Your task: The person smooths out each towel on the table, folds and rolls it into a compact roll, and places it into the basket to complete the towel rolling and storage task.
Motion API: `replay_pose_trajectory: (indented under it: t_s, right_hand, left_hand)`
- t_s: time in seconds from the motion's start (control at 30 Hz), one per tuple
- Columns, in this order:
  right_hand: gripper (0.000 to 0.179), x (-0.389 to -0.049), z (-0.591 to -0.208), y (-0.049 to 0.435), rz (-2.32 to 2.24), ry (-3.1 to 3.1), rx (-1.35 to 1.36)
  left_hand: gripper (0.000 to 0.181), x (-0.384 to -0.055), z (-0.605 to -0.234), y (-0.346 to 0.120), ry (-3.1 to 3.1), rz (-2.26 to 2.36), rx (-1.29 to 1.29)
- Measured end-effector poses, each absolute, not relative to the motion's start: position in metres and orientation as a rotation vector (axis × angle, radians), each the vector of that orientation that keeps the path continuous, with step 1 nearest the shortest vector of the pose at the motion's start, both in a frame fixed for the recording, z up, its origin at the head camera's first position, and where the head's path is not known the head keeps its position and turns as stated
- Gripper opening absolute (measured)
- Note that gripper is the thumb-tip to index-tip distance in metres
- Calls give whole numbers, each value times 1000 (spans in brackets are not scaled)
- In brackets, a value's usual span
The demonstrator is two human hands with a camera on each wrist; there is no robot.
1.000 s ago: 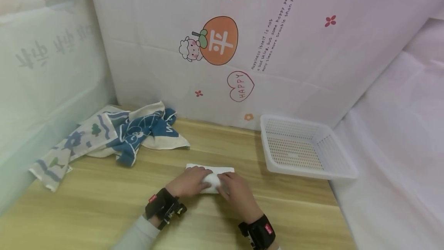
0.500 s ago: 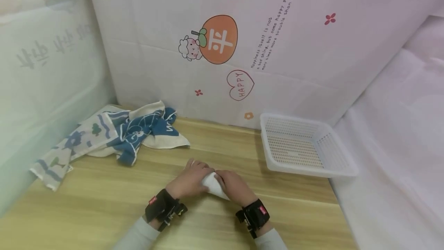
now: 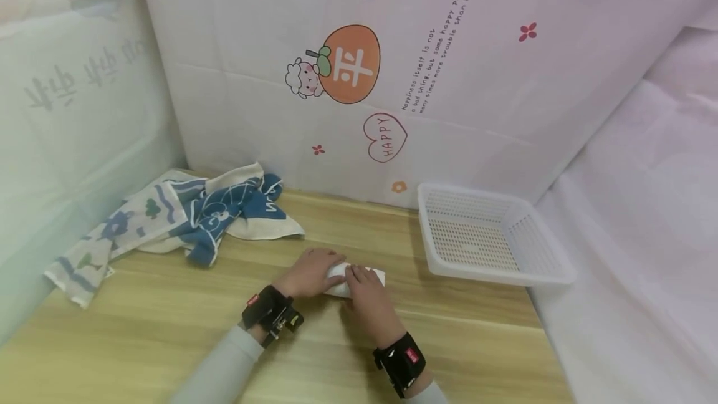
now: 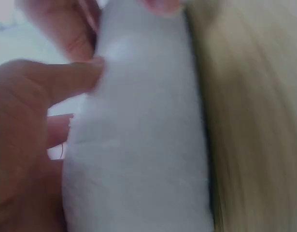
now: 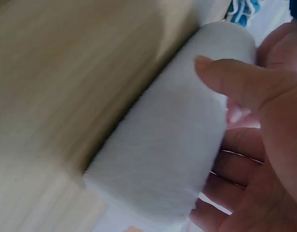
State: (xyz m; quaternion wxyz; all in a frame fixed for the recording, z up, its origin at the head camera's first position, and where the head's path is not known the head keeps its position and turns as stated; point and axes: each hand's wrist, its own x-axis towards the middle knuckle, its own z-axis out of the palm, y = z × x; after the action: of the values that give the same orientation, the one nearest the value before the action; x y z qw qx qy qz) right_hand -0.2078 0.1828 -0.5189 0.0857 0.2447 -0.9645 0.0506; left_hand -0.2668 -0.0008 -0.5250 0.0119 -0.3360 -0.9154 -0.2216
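A soft white roll of cloth lies on the wooden table in front of me. My left hand grips its left part, with the thumb on the near side and the fingers round the far side. From the right, my right hand holds the roll too, fingers over the top. In the left wrist view the white roll fills the middle, and the left thumb presses its side. The right wrist view has the roll between the right thumb and curled fingers.
Crumpled blue and white patterned towels lie at the back left. A white plastic basket stands at the back right. Printed white cloth hangs behind the wooden table, with more sheeting on both sides.
Both hands have shifted slightly away from me with the white cloth roll and turned it from slanted to nearly level. The right fingers now lie over its top. Towels and basket stay put.
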Motion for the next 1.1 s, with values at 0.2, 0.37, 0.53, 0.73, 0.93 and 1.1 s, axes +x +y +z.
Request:
replay_pose_trajectory:
  t_s: [0.2,0.37,0.53,0.73,0.93,1.1]
  right_hand:
    - [60,-239,-531,191,253,-2815,802]
    - [55,-251,-532,195,334,-2829,847]
    - [50,-251,-531,193,357,-2872,843]
    - [46,-251,-535,192,265,-2877,837]
    - [38,-258,-534,200,393,-2855,913]
    - [36,-266,-523,207,457,-2828,1007]
  left_hand:
    - [66,-262,-526,-7,-2769,-646,-1020]
    - [70,-264,-537,-7,-2737,-535,-1018]
    - [61,-267,-536,-8,-2751,-540,-1024]
    - [57,-265,-527,-9,-2812,-562,-1046]
    - [57,-267,-519,-9,-2844,-633,-1090]
    - [55,-277,-511,-7,-2814,-659,-1129]
